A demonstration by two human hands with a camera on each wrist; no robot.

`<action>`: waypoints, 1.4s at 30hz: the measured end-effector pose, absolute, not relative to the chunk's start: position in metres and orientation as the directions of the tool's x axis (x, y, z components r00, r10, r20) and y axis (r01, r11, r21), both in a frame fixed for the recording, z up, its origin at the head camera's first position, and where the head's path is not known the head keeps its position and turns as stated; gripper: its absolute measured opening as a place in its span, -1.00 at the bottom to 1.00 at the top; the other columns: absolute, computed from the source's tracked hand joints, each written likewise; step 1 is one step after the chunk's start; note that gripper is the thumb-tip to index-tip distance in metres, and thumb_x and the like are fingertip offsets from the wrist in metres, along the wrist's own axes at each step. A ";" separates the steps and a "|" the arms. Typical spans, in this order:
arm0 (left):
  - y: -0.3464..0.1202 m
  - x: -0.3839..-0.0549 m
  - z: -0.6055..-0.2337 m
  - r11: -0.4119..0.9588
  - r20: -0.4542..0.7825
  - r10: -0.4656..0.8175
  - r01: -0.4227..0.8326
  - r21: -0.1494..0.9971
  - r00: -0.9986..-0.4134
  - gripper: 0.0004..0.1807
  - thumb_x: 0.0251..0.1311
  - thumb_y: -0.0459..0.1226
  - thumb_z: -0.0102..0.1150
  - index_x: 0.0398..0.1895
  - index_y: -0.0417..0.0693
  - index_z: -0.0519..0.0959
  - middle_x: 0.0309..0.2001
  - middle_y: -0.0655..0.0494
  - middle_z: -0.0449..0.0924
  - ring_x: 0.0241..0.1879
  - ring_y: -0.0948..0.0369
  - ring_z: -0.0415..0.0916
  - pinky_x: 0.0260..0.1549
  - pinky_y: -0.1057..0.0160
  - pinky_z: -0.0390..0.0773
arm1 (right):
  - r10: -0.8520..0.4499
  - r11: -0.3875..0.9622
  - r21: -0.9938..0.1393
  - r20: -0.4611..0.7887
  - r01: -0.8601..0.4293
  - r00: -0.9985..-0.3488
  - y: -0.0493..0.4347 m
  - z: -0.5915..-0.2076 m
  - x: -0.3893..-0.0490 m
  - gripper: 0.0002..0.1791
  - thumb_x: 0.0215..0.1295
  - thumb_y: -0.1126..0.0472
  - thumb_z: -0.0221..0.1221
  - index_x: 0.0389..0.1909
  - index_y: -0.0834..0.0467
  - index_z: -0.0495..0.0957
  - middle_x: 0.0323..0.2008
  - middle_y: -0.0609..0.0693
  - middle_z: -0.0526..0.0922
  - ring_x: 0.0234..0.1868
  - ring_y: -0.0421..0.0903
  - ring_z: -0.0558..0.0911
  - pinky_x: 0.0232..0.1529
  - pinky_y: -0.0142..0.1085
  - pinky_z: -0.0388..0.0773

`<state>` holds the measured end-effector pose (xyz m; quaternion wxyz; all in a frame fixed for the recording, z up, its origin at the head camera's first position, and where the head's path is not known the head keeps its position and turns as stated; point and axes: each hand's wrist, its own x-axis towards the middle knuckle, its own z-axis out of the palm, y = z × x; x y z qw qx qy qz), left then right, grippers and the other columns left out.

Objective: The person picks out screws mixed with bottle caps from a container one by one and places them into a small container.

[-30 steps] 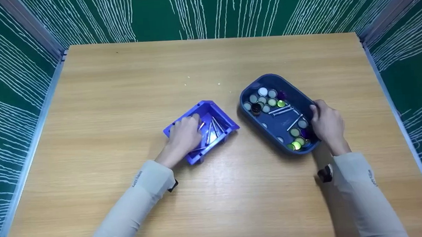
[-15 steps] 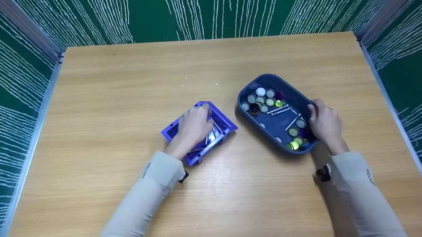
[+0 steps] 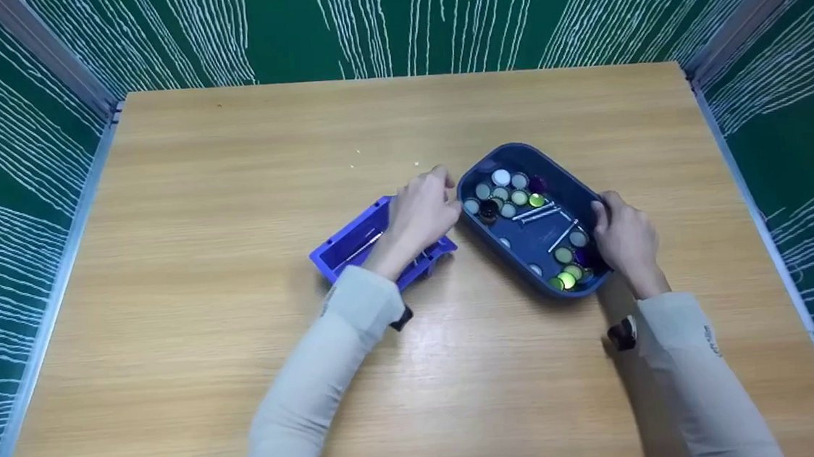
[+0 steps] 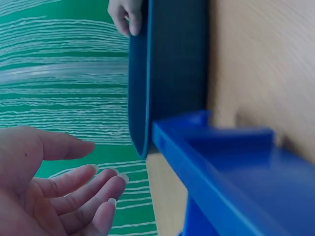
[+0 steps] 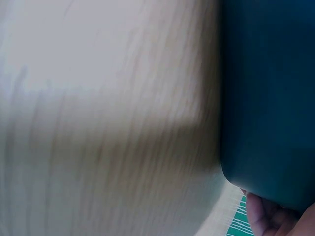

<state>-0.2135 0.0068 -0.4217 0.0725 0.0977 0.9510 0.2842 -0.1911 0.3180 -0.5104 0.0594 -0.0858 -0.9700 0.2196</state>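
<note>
My left hand point(image 3: 421, 209) is above the right end of a purple-blue plastic bin point(image 3: 340, 254), close to the near left rim of a dark blue tray point(image 3: 532, 237). In the left wrist view, the left fingers point(image 4: 91, 191) are loosely bent and apart from the thumb, with nothing seen between them. A thin metal nail or screw point(image 3: 365, 248) shows inside the bin; my forearm covers much of the rest. My right hand point(image 3: 626, 240) grips the tray's right edge, thumb over the rim. Several bottle caps point(image 3: 519, 197) and metal nails or screws point(image 3: 538, 214) lie in the tray.
Both containers stand on a wooden table point(image 3: 230, 199). Small pale crumbs point(image 3: 352, 166) lie beyond the bin. Green panels point(image 3: 290, 31) with white streaks enclose the back and both sides.
My left hand has moved out of the bin, rightward and away from me, towards the tray. The right hand keeps its grip on the tray, which stays in place.
</note>
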 end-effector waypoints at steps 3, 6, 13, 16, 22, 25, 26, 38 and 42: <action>0.018 -0.218 -0.417 0.805 -0.087 0.222 0.132 0.579 -0.971 -0.62 0.25 -0.13 0.21 0.11 0.00 0.51 -0.13 0.13 0.63 -0.11 0.11 0.61 -0.11 0.12 0.59 | 0.190 0.888 -0.437 0.065 0.143 -0.980 0.318 -0.509 -0.192 -0.53 0.57 -0.02 -0.20 0.15 0.23 0.47 0.04 0.44 0.58 0.03 0.49 0.55 -0.12 0.30 0.42; 0.029 -0.222 -0.417 0.798 -0.070 0.235 0.152 0.583 -0.969 -0.59 0.25 -0.12 0.22 0.15 0.01 0.50 -0.04 0.12 0.63 -0.03 0.10 0.60 -0.06 0.10 0.58 | 0.192 0.886 -0.438 0.050 0.152 -0.980 0.318 -0.508 -0.192 -0.51 0.57 -0.03 -0.22 0.17 0.23 0.46 0.06 0.43 0.58 0.05 0.48 0.54 -0.11 0.30 0.43; 0.055 -0.222 -0.432 0.800 -0.012 0.346 0.288 0.525 -0.938 -0.51 0.24 -0.18 0.22 0.24 0.02 0.44 0.19 0.05 0.55 0.18 0.08 0.51 0.16 0.09 0.48 | 0.201 0.878 -0.452 0.043 0.160 -0.979 0.318 -0.509 -0.191 -0.53 0.56 -0.02 -0.20 0.16 0.21 0.47 0.05 0.42 0.59 0.06 0.46 0.55 -0.08 0.30 0.43; 0.066 -0.220 -0.440 0.821 -0.014 0.398 0.350 0.451 -0.917 -0.47 0.24 -0.17 0.21 0.29 0.04 0.41 0.20 0.04 0.51 0.16 0.08 0.50 0.18 0.07 0.46 | 0.203 0.875 -0.456 0.039 0.163 -0.979 0.318 -0.509 -0.191 -0.53 0.56 -0.02 -0.19 0.16 0.20 0.47 0.06 0.41 0.59 0.08 0.46 0.54 -0.07 0.30 0.43; 0.088 -0.216 -0.457 0.832 -0.048 0.504 0.469 0.297 -0.863 -0.43 0.26 -0.10 0.18 0.35 0.11 0.38 0.29 0.05 0.43 0.25 0.06 0.43 0.29 0.01 0.35 | 0.200 0.875 -0.456 0.040 0.160 -0.979 0.318 -0.507 -0.191 -0.52 0.56 -0.03 -0.21 0.16 0.21 0.47 0.07 0.42 0.59 0.07 0.46 0.55 -0.11 0.29 0.43; 0.098 -0.213 -0.466 0.824 -0.047 0.531 0.502 0.262 -0.846 -0.47 0.30 -0.04 0.13 0.33 0.12 0.41 0.31 0.05 0.43 0.32 0.04 0.38 0.36 -0.06 0.27 | 0.197 0.876 -0.458 0.058 0.150 -0.979 0.318 -0.509 -0.192 -0.53 0.56 -0.02 -0.19 0.14 0.23 0.48 0.04 0.42 0.60 0.05 0.45 0.57 -0.14 0.29 0.45; 0.101 -0.213 -0.469 0.823 -0.048 0.535 0.508 0.256 -0.843 -0.47 0.30 -0.03 0.11 0.33 0.13 0.41 0.32 0.04 0.42 0.33 0.05 0.37 0.37 -0.07 0.26 | 0.197 0.876 -0.459 0.064 0.147 -0.978 0.317 -0.509 -0.192 -0.53 0.56 -0.01 -0.18 0.14 0.23 0.49 0.04 0.42 0.60 0.04 0.45 0.57 -0.14 0.29 0.45; 0.119 -0.214 -0.490 0.823 -0.230 0.568 0.542 0.170 -0.790 -0.40 0.40 0.26 -0.27 0.47 0.47 0.21 0.51 0.22 0.20 0.50 0.10 0.15 0.50 -0.10 -0.05 | 0.193 0.874 -0.463 0.052 0.148 -0.980 0.319 -0.507 -0.193 -0.53 0.56 -0.02 -0.20 0.14 0.23 0.47 0.04 0.44 0.59 0.06 0.50 0.53 -0.08 0.32 0.41; 0.118 -0.215 -0.493 0.821 -0.292 0.568 0.555 0.134 -0.769 -0.37 0.39 0.33 -0.43 0.47 0.51 0.19 0.54 0.25 0.13 0.54 0.08 0.06 0.51 -0.08 -0.11 | 0.192 0.870 -0.468 0.032 0.155 -0.981 0.318 -0.508 -0.193 -0.51 0.57 -0.03 -0.21 0.16 0.23 0.46 0.05 0.44 0.58 0.07 0.48 0.53 -0.04 0.31 0.41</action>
